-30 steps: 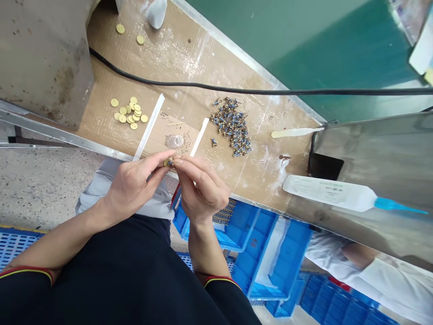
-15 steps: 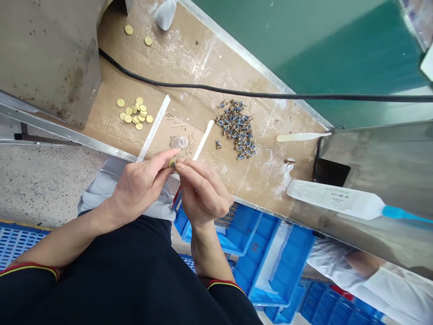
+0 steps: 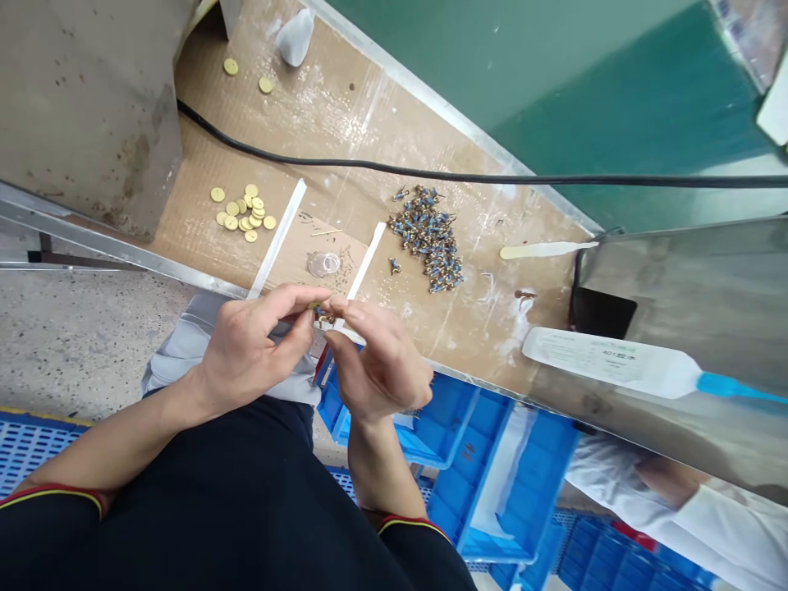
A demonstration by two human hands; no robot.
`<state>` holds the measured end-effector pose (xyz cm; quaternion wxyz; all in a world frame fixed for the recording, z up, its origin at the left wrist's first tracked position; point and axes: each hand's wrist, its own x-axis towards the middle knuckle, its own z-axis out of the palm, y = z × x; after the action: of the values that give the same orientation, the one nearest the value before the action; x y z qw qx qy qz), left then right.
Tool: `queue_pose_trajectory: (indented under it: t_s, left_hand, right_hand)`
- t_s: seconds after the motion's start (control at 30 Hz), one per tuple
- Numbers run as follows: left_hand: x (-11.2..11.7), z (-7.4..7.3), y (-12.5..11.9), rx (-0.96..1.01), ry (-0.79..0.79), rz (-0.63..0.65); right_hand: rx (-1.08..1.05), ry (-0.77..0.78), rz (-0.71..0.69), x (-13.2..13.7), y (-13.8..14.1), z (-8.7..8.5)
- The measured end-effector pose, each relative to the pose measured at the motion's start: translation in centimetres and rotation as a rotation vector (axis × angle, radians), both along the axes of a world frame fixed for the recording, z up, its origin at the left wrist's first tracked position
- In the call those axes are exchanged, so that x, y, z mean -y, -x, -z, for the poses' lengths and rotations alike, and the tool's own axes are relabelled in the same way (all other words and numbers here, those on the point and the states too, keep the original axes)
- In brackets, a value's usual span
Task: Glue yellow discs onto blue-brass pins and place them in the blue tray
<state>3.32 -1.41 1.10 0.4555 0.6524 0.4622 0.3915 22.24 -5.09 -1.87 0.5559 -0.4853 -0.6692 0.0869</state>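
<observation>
My left hand (image 3: pixel 252 349) and my right hand (image 3: pixel 378 361) meet at the near edge of the cardboard-covered bench (image 3: pixel 345 123), fingertips pinched together on a small brass part (image 3: pixel 322 313). On the bench just beyond them lies a small clear round cap (image 3: pixel 323 264). A pile of small blue-and-brass parts (image 3: pixel 428 238) lies to the right of it, and a cluster of yellow discs (image 3: pixel 243 212) to the left.
A black cable (image 3: pixel 431 174) crosses the bench. A white glue bottle with a blue tip (image 3: pixel 621 361) rests on a metal housing at the right. A wooden stick (image 3: pixel 545 249) lies nearby. Blue crates (image 3: pixel 486 460) stand below the bench. Another person's white sleeve (image 3: pixel 695 513) shows at lower right.
Both hands have dropped slightly toward me, still pinched on the small part; my right hand's fingers have curled more over it.
</observation>
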Motion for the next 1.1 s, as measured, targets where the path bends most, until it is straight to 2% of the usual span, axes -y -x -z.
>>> queue_pose_trajectory:
  t_s: [0.13,0.23,0.47,0.6,0.7,0.87,0.93,1.0,1.1]
  left_hand:
    - [0.0,-0.3,0.1,-0.013,0.039,-0.005]
    - [0.0,-0.3,0.1,-0.050,-0.001,-0.003]
    - [0.1,-0.2,-0.1,-0.094,-0.148,0.007]
    - [0.3,-0.2,-0.1,-0.060,-0.119,0.004]
    - [0.2,0.2,-0.1,0.036,0.078,0.003]
    - [-0.8,1.0,-0.3,0.548,0.663,0.070]
    - [-1.1,0.9,-0.4,0.707,0.848,0.060]
    - [-1.3,0.6,-0.5,0.818,0.985,0.037]
    - [-1.4,-0.1,-0.8,0.904,1.092,0.013]
  right_hand:
    - [-0.248,0.266,0.058,0.3,0.5,-0.5]
    - [-0.322,0.414,0.060,0.2,0.9,-0.8]
    - [-0.421,0.446,-0.013,-0.6,1.2,-1.0]
    - [-0.411,0.460,-0.016,-0.5,1.2,-1.1]
    - [-0.407,0.525,-0.003,-0.5,1.2,-1.3]
    - [-0.542,0.597,-0.067,-0.9,1.3,-2.2]
    - [-0.577,0.617,-0.066,-1.1,1.4,-2.6]
    - [-0.603,0.652,-0.065,-1.1,1.5,-2.9]
    - [-0.639,0.669,-0.071,-0.9,1.6,-3.0]
